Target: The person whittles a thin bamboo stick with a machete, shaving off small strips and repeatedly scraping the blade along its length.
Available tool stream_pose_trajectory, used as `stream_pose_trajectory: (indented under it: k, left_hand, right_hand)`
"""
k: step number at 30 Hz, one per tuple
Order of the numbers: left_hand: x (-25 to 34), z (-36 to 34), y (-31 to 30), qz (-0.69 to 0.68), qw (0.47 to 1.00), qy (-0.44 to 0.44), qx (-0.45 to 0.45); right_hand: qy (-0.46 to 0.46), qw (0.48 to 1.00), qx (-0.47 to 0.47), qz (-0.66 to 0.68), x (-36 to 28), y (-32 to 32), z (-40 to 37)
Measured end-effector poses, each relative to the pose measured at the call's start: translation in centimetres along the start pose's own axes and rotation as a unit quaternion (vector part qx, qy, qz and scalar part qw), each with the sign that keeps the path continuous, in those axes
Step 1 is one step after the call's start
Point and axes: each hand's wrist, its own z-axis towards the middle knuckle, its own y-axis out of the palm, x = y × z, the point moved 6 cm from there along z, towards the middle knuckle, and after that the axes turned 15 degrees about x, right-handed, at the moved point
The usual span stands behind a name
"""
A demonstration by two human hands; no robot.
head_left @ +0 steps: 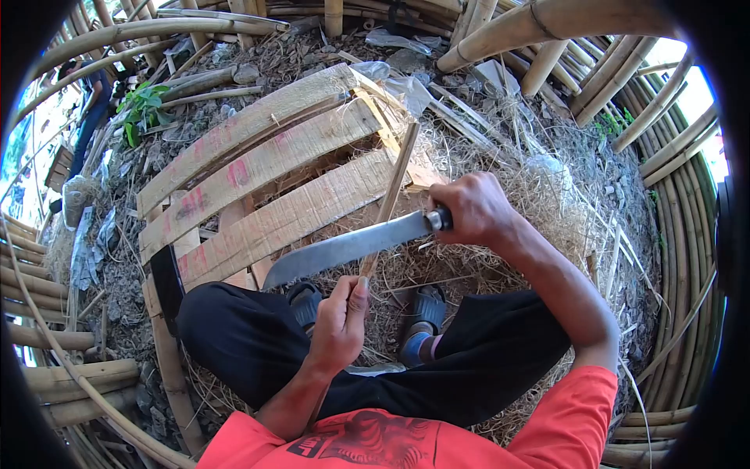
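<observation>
My right hand [473, 209] is wrapped round the dark handle of a machete [344, 246]. Its broad blade points left and crosses a narrow bamboo strip [397, 176], apparently touching it. The lower end of that strip is pinched in my left hand [341, 316], thumb on top, just below the blade. From there the strip slants up and to the right, its upper end over the edge of a wooden pallet [273, 191]. Whether the blade has cut into the strip cannot be seen.
Pale shavings [547, 227] cover the ground to the right. Bamboo poles [547, 31] stand and lean around the edges. A dark flat object [166, 280] rests against the pallet's left corner. A green plant [143, 109] grows at upper left, and a person [90, 117] is partly visible behind.
</observation>
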Motion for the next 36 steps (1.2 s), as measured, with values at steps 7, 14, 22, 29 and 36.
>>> stream_pose_trajectory:
  k: [7,14,22,29,36]
  left_hand:
    - [-0.1,0.4,-0.9,-0.031,0.999,-0.033,0.016]
    - [0.0,0.0,-0.4,-0.096,0.991,-0.094,-0.002]
    - [-0.4,0.0,-1.1,-0.087,0.995,-0.039,-0.003]
    - [-0.7,0.3,-0.1,-0.156,0.98,-0.121,-0.032]
    - [-1.3,0.6,0.2,-0.194,0.969,-0.151,-0.02]
  right_hand:
    - [0.122,0.989,-0.014,-0.079,4.2,-0.9,0.4]
    - [0.22,0.972,0.042,-0.076,11.5,-1.4,-1.0]
    - [0.399,0.88,0.184,-0.18,21.6,-6.2,-9.9]
    - [0.313,0.947,0.073,-0.01,12.7,-3.9,-5.8]
    - [0.008,0.997,0.009,0.079,-0.7,-1.7,-1.2]
